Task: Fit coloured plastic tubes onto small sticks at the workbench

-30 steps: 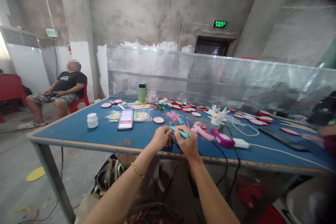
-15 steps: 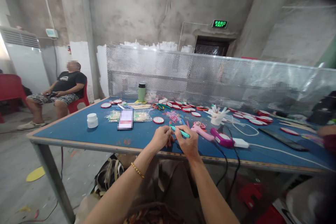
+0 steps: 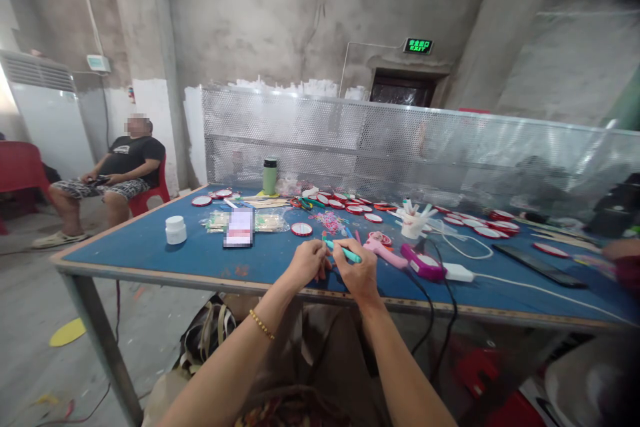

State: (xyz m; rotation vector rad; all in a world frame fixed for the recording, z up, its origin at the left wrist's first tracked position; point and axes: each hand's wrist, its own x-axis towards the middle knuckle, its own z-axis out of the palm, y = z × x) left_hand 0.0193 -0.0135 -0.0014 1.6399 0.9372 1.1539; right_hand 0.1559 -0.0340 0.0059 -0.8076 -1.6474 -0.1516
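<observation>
Both of my hands rest close together at the near edge of the blue table [image 3: 150, 247]. My right hand [image 3: 359, 273] is closed around a teal pen [image 3: 345, 252] that points up and to the left. My left hand [image 3: 309, 261] is curled with its fingers pinched beside the pen's tip; what it holds is hidden. A gold bracelet sits on my left wrist. Just right of my hands lie a pink glue gun [image 3: 385, 250] and a magenta device [image 3: 424, 263] with black cables.
Red-rimmed round mirrors [image 3: 302, 229], craft sticks, a white jar [image 3: 175, 229], a green bottle [image 3: 270, 176], a cup of sticks [image 3: 413, 221], a phone [image 3: 540, 265] and a white charger [image 3: 460, 273] lie on the table. A perforated metal screen backs it. A person sits on a red chair far left. Another hand shows at far right.
</observation>
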